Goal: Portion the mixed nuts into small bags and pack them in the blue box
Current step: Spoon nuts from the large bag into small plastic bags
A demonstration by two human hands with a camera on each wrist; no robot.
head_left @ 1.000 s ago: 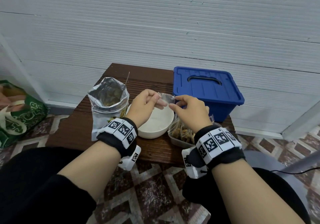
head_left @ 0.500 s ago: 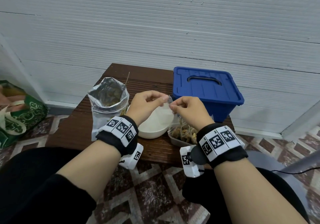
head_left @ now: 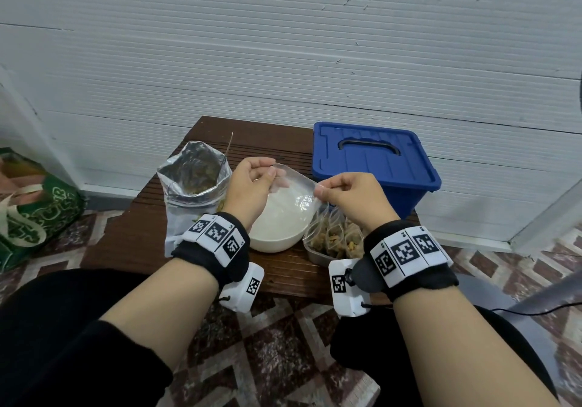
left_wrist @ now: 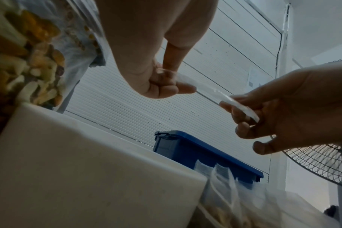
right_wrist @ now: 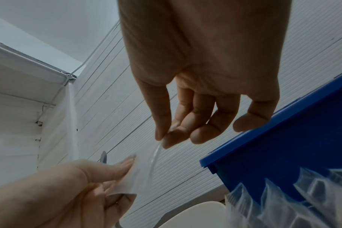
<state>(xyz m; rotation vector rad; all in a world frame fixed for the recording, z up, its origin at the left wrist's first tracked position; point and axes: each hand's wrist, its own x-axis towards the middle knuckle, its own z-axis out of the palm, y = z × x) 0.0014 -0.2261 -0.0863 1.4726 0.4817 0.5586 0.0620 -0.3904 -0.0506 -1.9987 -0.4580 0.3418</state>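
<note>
A thin, clear, crinkly small bag (head_left: 293,195) is stretched flat between both hands: the left hand (head_left: 252,186) and the right hand (head_left: 349,198) each pinch a top corner between thumb and curled fingers. It hangs just under the fingertips, above a smooth white bowl (head_left: 277,233) on a ribbed dark wooden table (head_left: 135,233) by a grooved white wall. Beyond the right fingers sits the lidded blue box (head_left: 374,167); left of the left fingers stands a foil nut pouch (head_left: 192,183).

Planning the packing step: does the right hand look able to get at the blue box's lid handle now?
Probably not yet: the right hand pinches the empty clear bag with the left hand. Otherwise the blue box sits close, its lid handle uncovered.
</note>
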